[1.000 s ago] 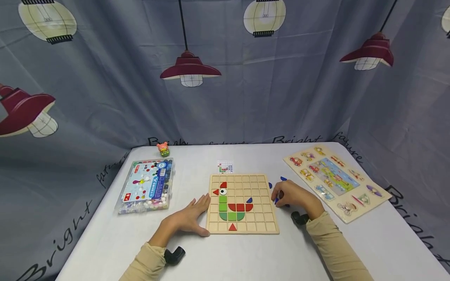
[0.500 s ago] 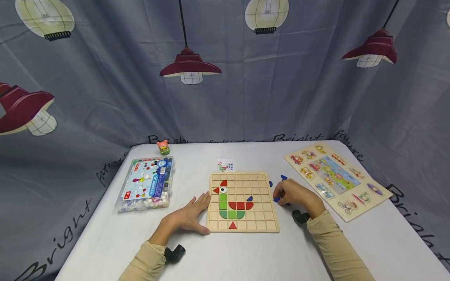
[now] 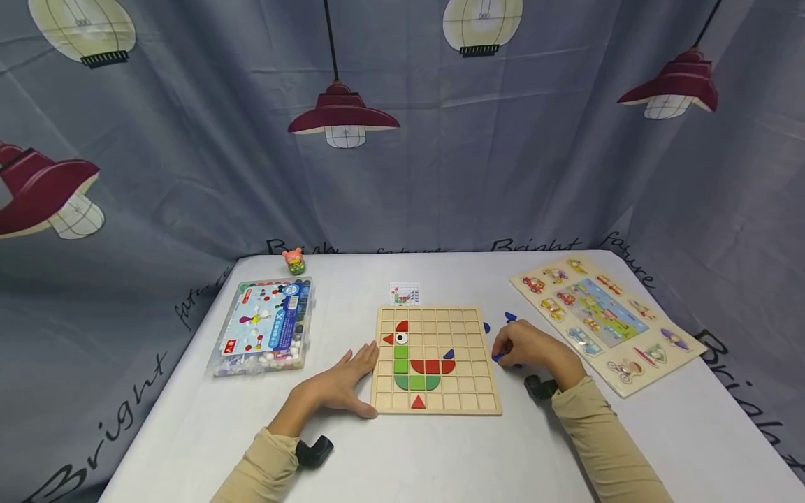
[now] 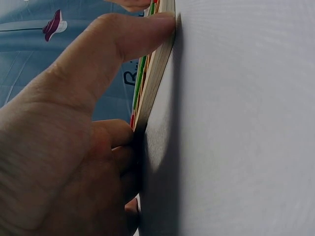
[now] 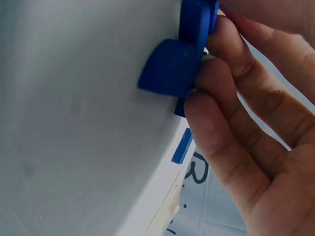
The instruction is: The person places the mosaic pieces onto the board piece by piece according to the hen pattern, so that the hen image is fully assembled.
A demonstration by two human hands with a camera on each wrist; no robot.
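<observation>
Likely pickup step right of wooden grid board (image 3: 459, 335): right hand (image 3: 527, 344), fingers bent, pinches blue puzzle pieces (image 5: 168, 69); left hand (image 3: 339, 384), fingers extended, touches its left edge; seating probably needs alignment next.

Behind the left fingers (image 3: 363, 359), a plain tan left sleeve (image 3: 259, 467) ends in a creased cuff beside a stubby, bent black left wrist camera (image 3: 314, 453). Behind the right fingers (image 5: 216, 140), a matching, wrinkled right sleeve (image 3: 605, 434) ends near a black right wrist camera (image 3: 539, 388).
</observation>
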